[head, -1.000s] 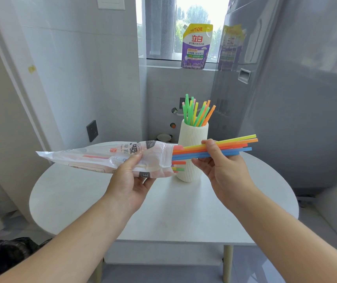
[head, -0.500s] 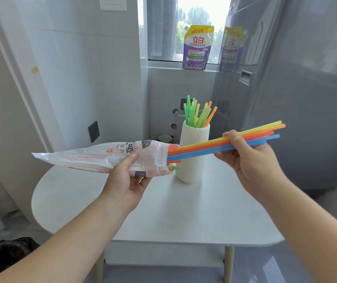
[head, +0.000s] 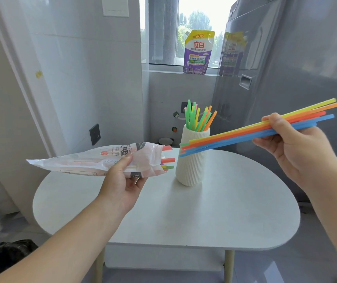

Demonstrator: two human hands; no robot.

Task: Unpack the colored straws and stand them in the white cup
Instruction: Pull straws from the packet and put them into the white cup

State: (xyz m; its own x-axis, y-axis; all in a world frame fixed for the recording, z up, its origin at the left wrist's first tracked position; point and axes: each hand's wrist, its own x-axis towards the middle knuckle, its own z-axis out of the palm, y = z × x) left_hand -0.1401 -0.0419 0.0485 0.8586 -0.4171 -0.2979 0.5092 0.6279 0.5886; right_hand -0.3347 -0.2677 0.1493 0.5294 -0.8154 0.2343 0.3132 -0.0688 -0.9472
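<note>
My right hand [head: 298, 148] grips a bundle of straws [head: 235, 135] in yellow, orange, red and blue. The bundle is fully out of the bag, and its lower ends hang in front of the ribbed white cup [head: 191, 160]. That cup stands on the white table [head: 224, 211] with several green, yellow and orange straws [head: 199, 119] upright in it. My left hand [head: 122, 180] holds the clear plastic straw bag [head: 94, 160] level, left of the cup. A few straw ends [head: 167, 160] stick out of the bag's open mouth.
A grey refrigerator [head: 296, 58] stands close behind the table on the right. A purple and yellow detergent pouch [head: 198, 52] sits on the window sill. A tiled wall with a dark socket [head: 94, 134] runs along the left. A black bag [head: 4, 258] lies on the floor at lower left.
My right hand has pulled the straw bundle to the right and upward until it came fully out of the bag. The left hand has kept the bag almost still.
</note>
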